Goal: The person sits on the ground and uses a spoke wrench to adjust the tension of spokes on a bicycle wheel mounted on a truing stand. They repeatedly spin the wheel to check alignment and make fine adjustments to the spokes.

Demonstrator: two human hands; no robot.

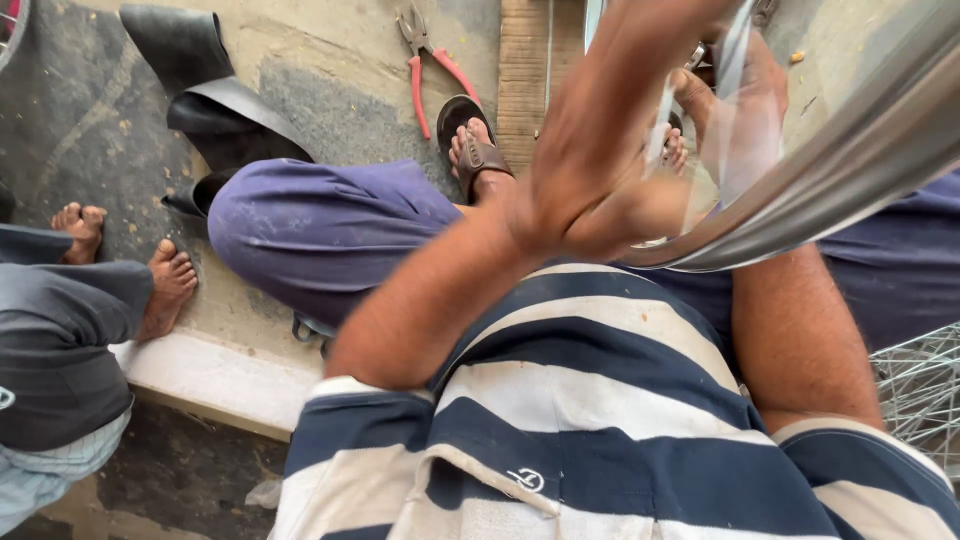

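I have one shiny metal wheel rim [850,170] slanting across my lap at the right. My right hand [745,110] is behind it with fingers curled near its edge; the blur keeps me from telling whether it grips. My left hand [600,150] is blurred too, its grasp unclear. On the floor lie one pair of red-handled pliers [430,65] and one black rubber tube [215,95]. Another person's two bare feet [120,260] are at the left.

metal rim [860,150] crowding hands, pliers [432,62] beyond knee
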